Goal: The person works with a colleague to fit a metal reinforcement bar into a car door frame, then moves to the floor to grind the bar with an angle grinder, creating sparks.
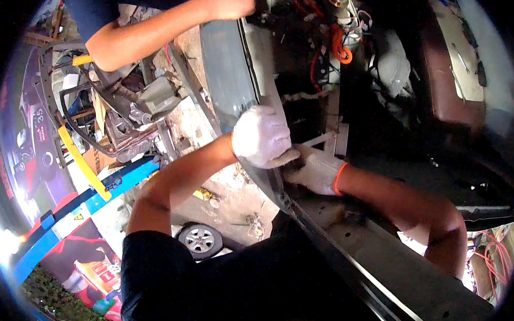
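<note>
My left hand [262, 138], in a white glove, lies over the edge of a car's grey body panel [230, 69], its fingers curled closed around the door opening. What they grip is hidden beneath the glove. Just right of it, inside the opening, my right hand [314, 169] wears a white glove with an orange cuff. Its fingertips meet the left thumb and disappear behind it, so their grip does not show. A dark strip with a bright edge [359, 264] runs along the sill from below my hands toward the lower right.
A co-worker's bare arm [159, 33] reaches over the panel's upper end. Inside the stripped car are loose wires with an orange connector [342, 49] and a brown seat part [450, 83]. Left stand a blue beam [86, 195], yellow bars [82, 160] and a wheel [200, 240].
</note>
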`<action>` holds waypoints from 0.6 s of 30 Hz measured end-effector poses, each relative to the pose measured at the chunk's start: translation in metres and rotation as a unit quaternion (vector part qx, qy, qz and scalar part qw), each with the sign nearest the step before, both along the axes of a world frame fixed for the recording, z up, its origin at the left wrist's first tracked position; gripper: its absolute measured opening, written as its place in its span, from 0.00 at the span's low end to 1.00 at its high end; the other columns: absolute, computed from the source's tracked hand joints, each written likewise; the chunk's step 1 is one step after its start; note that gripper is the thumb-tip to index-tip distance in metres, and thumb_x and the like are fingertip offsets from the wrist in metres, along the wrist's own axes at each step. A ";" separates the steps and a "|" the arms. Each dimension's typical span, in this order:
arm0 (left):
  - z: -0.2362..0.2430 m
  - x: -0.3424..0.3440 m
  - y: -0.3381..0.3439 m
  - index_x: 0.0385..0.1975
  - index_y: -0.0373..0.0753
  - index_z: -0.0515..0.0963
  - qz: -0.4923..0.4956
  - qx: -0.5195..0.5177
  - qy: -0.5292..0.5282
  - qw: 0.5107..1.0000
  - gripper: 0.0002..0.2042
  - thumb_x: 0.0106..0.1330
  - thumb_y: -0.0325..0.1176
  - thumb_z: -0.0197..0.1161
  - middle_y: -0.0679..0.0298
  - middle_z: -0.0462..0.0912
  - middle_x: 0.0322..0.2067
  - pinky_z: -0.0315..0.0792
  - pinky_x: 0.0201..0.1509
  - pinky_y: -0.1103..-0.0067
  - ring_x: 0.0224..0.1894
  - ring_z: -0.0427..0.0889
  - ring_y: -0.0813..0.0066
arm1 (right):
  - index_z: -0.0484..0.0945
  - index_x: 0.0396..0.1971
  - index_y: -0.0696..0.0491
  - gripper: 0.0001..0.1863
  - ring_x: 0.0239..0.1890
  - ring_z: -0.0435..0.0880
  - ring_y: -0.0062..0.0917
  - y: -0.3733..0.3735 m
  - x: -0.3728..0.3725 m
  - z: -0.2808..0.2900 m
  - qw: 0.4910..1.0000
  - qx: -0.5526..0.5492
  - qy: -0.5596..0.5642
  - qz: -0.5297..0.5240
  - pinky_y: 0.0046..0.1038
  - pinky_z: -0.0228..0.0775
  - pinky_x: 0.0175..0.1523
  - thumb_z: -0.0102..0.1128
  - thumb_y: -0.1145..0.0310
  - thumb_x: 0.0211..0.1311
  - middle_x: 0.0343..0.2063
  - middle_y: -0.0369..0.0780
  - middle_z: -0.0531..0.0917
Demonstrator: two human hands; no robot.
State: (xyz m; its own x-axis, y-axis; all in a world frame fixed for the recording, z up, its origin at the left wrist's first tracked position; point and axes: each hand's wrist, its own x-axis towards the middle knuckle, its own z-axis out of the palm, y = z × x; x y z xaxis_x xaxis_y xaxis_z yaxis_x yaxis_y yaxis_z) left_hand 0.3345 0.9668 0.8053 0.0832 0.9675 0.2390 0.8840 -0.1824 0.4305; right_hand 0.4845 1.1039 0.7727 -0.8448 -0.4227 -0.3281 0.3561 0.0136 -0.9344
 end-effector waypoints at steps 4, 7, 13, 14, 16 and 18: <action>0.002 0.001 -0.003 0.08 0.45 0.71 0.003 -0.017 0.017 1.000 0.15 0.43 0.40 0.72 0.67 0.67 0.12 0.61 0.22 0.71 0.17 0.71 0.66 | 0.75 0.53 0.60 0.26 0.49 0.83 0.47 -0.003 0.003 -0.002 0.997 0.021 -0.079 0.004 0.35 0.75 0.54 0.65 0.60 0.58 0.45 0.55 0.83; 0.000 0.001 -0.003 0.08 0.45 0.71 0.002 -0.011 0.016 1.000 0.15 0.43 0.40 0.72 0.67 0.67 0.12 0.62 0.22 0.70 0.18 0.72 0.66 | 0.75 0.53 0.60 0.25 0.48 0.83 0.47 0.002 0.000 0.006 0.997 0.034 -0.068 0.005 0.36 0.75 0.53 0.64 0.61 0.58 0.45 0.55 0.83; 0.002 0.001 -0.001 0.08 0.46 0.70 0.009 -0.001 -0.008 1.000 0.14 0.41 0.37 0.73 0.68 0.67 0.13 0.61 0.22 0.70 0.17 0.70 0.65 | 0.75 0.52 0.60 0.23 0.48 0.82 0.48 0.002 0.002 0.001 1.000 0.005 -0.021 -0.009 0.37 0.74 0.53 0.61 0.62 0.60 0.44 0.54 0.83; 0.000 0.001 -0.003 0.09 0.46 0.70 0.009 0.002 -0.009 1.000 0.14 0.41 0.37 0.73 0.68 0.67 0.13 0.61 0.22 0.70 0.17 0.70 0.65 | 0.75 0.52 0.60 0.23 0.49 0.82 0.48 0.002 0.001 0.001 1.000 0.001 -0.030 -0.001 0.37 0.74 0.54 0.61 0.62 0.60 0.45 0.54 0.83; -0.002 0.004 -0.005 0.09 0.46 0.70 0.013 0.028 -0.016 0.999 0.15 0.42 0.38 0.73 0.68 0.66 0.13 0.60 0.21 0.70 0.17 0.70 0.66 | 0.75 0.51 0.60 0.22 0.50 0.82 0.47 0.004 0.000 0.008 0.999 0.008 -0.043 0.013 0.36 0.73 0.55 0.60 0.63 0.61 0.45 0.54 0.82; 0.002 -0.002 0.002 0.10 0.46 0.70 0.006 0.076 -0.005 0.997 0.15 0.43 0.38 0.74 0.68 0.65 0.13 0.60 0.21 0.70 0.17 0.70 0.66 | 0.75 0.51 0.60 0.21 0.51 0.81 0.47 0.011 -0.005 0.028 0.999 0.031 -0.026 0.011 0.35 0.73 0.56 0.60 0.64 0.62 0.46 0.54 0.82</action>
